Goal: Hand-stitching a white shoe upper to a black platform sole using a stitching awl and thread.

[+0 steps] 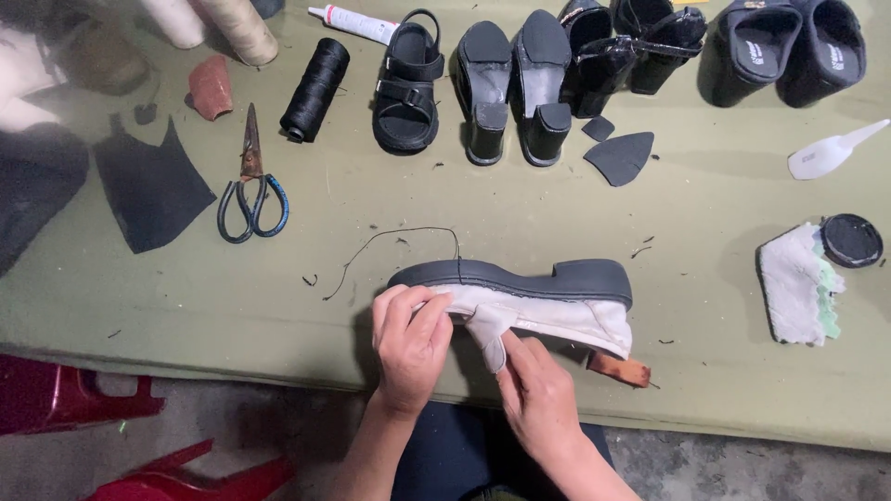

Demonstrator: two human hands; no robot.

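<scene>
A white shoe [538,311] with a soft, slightly creased upper and a thick, smooth black platform sole lies on its side near the front edge of the olive-green table [705,390], sole turned away from the person. The left hand [408,343] wraps its fingers around the toe end, clamped on the upper, while the right hand [538,399] pinches the white strap flap at the middle of the shoe between thumb and fingers. A thin black thread [390,237] runs from the sole in a loose curve across the cloth. A brown leather tab [620,368] sticks out under the heel.

The shoe sits close to the table's near edge, with open cloth behind it and to its right, dotted with small dark scraps.

Farther back lie rusty scissors [251,186] with dark looped handles, a black thread spool [316,90], a flat black leather piece [148,190], a black sandal [406,83], glossy black heeled shoes [512,88] sole up, and a triangular dark offcut [620,156]. To the right are a white plastic scoop [831,153], a round black lid [851,239] and a white-and-green rag [798,288], all well apart from the hands
</scene>
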